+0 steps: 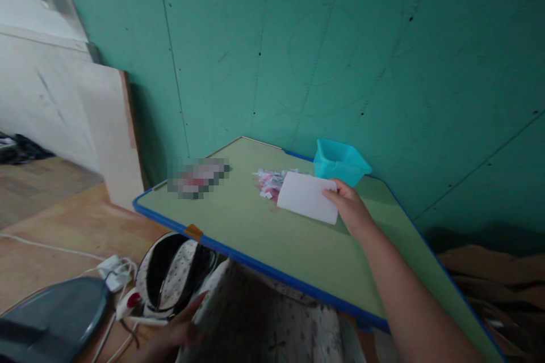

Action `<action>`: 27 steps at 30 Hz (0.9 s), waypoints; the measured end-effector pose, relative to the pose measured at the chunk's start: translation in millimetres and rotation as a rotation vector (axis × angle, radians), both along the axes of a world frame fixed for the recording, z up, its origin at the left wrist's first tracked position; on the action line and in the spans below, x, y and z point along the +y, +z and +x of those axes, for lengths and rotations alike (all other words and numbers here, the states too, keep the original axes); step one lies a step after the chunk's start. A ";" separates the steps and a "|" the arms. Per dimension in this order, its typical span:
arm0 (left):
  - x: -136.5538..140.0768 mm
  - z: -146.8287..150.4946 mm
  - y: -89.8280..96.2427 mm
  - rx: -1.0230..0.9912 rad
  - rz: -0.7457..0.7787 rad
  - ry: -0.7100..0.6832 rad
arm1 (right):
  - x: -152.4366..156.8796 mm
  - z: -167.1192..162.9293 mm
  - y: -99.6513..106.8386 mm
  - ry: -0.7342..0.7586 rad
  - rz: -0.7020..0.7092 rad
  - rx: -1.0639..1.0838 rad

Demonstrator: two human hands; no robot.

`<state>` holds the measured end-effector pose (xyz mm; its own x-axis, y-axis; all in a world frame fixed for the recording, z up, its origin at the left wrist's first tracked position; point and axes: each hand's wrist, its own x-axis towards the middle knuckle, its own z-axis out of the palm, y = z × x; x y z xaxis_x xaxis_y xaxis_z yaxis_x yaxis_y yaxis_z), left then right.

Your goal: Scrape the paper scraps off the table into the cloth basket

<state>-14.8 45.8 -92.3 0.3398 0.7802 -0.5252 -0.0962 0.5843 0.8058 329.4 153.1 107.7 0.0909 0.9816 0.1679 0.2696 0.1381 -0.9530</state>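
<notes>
My right hand is closed on the near right edge of a blank white sheet of paper, with the thumb on top. The sheet is held over the table and partly covers a pile of small pale and pink paper scraps. Just behind my right hand stands a turquoise plastic bin. My left hand is low at the bottom left, below the table's edge, beside the spotted cloth on my lap. It is dark and blurred, so its grip is unclear.
A pixelated flat object lies on the left of the blue-edged table. A green wall rises behind. On the floor are a spotted bag, white cables with a power strip and a grey round lid-like object.
</notes>
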 end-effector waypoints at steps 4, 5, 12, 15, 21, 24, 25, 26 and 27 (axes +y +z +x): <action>6.4 11.4 1.4 -0.043 -0.014 0.018 | -3.3 1.2 3.9 0.013 -0.045 0.064; 6.6 13.7 3.2 -0.055 -0.014 0.027 | -3.2 1.9 4.1 0.006 -0.028 0.075; -0.6 5.9 15.6 -0.126 -0.009 0.077 | -7.0 -8.4 5.8 0.069 -0.116 0.065; -0.7 -0.9 9.7 -0.145 0.000 0.097 | -9.6 -12.8 8.0 0.111 -0.167 0.117; -2.0 -0.1 17.3 -0.068 0.014 0.049 | -1.6 1.0 2.7 0.042 -0.081 0.090; -5.1 0.2 27.2 -0.048 0.020 0.058 | 2.4 4.1 -6.2 0.088 -0.109 0.007; -5.6 -0.5 29.3 -0.059 0.028 0.069 | 2.6 2.5 -9.2 0.133 -0.129 -0.009; -5.7 -1.3 30.9 -0.073 0.035 0.081 | 2.0 -0.2 -11.9 0.187 -0.151 -0.018; -5.4 -1.9 32.0 -0.089 0.035 0.096 | 0.7 -3.8 -14.1 0.245 -0.172 -0.022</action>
